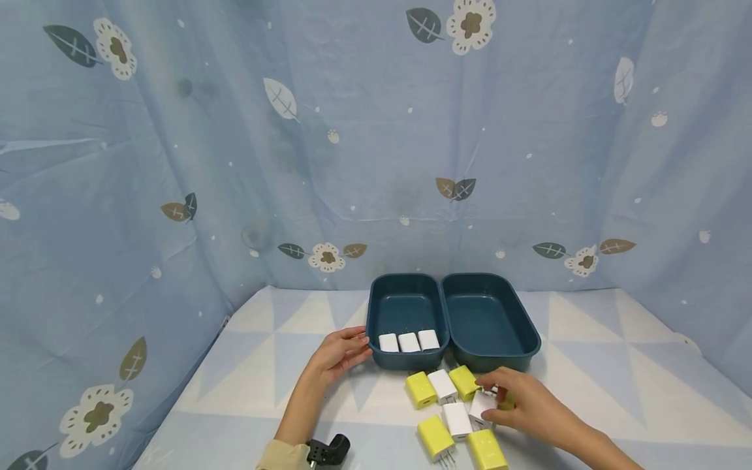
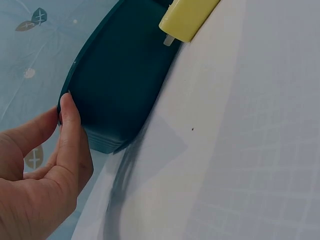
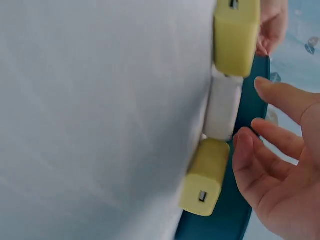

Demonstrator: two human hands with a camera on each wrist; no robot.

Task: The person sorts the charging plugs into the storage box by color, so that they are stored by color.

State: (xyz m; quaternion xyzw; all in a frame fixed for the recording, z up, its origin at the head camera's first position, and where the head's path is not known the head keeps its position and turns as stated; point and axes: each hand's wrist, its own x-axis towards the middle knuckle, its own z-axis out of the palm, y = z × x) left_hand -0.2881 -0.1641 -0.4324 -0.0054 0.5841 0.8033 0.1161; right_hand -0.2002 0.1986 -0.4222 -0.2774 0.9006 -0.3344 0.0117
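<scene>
In the head view, my left hand (image 1: pixel 341 352) pinches the left rim of a dark teal tub (image 1: pixel 405 360), which holds three white charger plugs (image 1: pixel 408 343) along its near side. The left wrist view shows thumb and fingertips on that rim. My right hand (image 1: pixel 525 405) is over a group of chargers, thumb and index finger apart on either side of a white charger (image 1: pixel 480 406). In the right wrist view a gap shows between the fingers (image 3: pixel 280 137) and the white charger (image 3: pixel 222 107). A yellow charger (image 1: pixel 508 399) is partly hidden behind the right hand.
A second teal tub (image 1: pixel 529 352) stands against the first on its right. In front lie yellow chargers (image 1: pixel 435 436) and white chargers (image 1: pixel 456 420), some with metal prongs showing. A patterned cloth (image 1: pixel 235 391) covers the table, and a blue curtain (image 1: pixel 376 163) hangs behind.
</scene>
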